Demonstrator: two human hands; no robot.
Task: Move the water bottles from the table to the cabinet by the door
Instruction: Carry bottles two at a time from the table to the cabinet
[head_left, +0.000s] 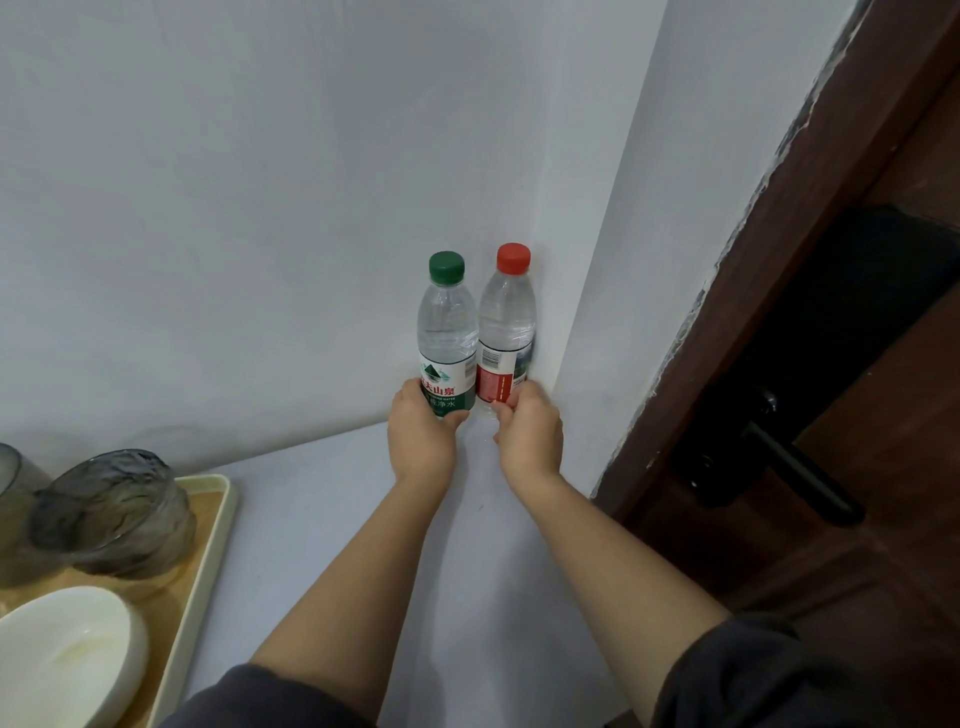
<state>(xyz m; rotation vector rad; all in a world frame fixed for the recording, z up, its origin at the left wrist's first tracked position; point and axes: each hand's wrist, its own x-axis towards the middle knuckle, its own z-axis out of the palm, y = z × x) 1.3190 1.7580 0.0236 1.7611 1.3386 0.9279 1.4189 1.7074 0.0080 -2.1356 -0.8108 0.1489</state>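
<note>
Bottle bases hidden behind both hands; whether they rest on the white cabinet top (322, 499) cannot be confirmed. Lower labels partly covered by fingers. At the left frame edge, a cream tray (208, 525) is cut off, along with a white bowl (67, 654) and smoky grey glasses (114, 514) standing on it. Dark door handle (795, 467) at right, detail hard to read. Green-capped bottle (447, 332) and red-capped bottle (506, 327) stand upright, side by side and touching or nearly so, at the far right corner of the cabinet top, against the white wall corner and just beside the brown door frame (810, 218). Left hand (421, 436) wraps the lower part of the green-capped bottle, thumb across the front of the label, fingers curled round behind. Right hand (530, 436) closes round the base of the red-capped bottle, fingertips pressing the label's lower edge. Both forearms bare, dark sleeves pushed up.
</note>
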